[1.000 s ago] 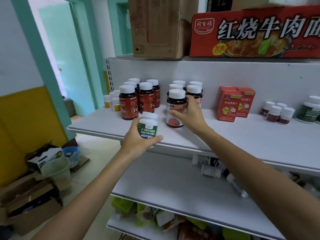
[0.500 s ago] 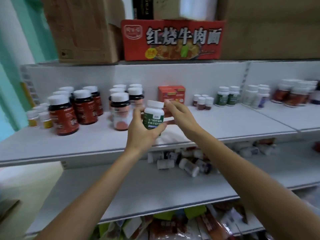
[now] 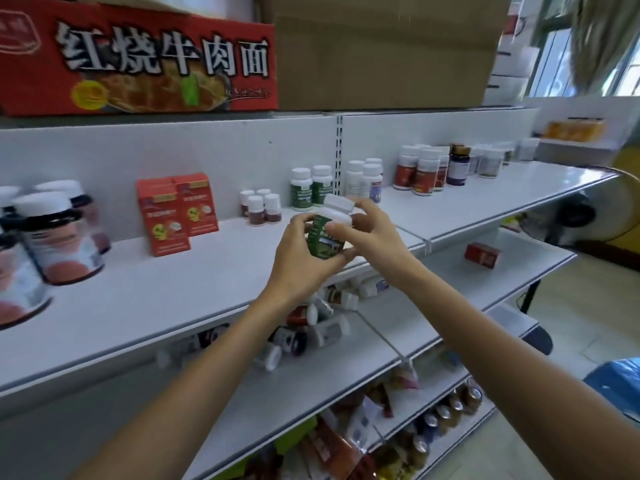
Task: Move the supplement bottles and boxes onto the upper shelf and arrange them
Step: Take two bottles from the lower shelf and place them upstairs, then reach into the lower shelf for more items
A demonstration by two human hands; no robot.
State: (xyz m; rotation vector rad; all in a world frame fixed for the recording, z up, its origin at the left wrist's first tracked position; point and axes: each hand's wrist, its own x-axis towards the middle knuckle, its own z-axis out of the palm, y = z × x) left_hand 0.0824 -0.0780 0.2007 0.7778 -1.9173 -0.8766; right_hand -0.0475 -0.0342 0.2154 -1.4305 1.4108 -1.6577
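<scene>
Both hands hold one green-labelled bottle with a white cap [image 3: 327, 233] above the front of the upper shelf [image 3: 166, 299]. My left hand [image 3: 304, 261] grips it from below and behind; my right hand [image 3: 372, 233] pinches its upper part. The bottle tilts to the right. Two matching green bottles [image 3: 310, 190] stand at the shelf's back, beside small brown bottles [image 3: 260, 211] and two red boxes [image 3: 176, 211]. Large dark bottles [image 3: 52, 233] stand at the left. Several bottles lie jumbled on the lower shelf [image 3: 304, 334], partly hidden by my arms.
More bottles [image 3: 424, 171] line the upper shelf to the right. A red box [image 3: 482, 255] lies on the lower right shelf. Cardboard cartons [image 3: 381, 50] and a red noodle carton [image 3: 138, 60] sit on top. Snack packets and cans fill the bottom shelves [image 3: 408, 434].
The view has swung right along the shelf. The green bottle has travelled right with both hands, and my right hand has closed onto it.
</scene>
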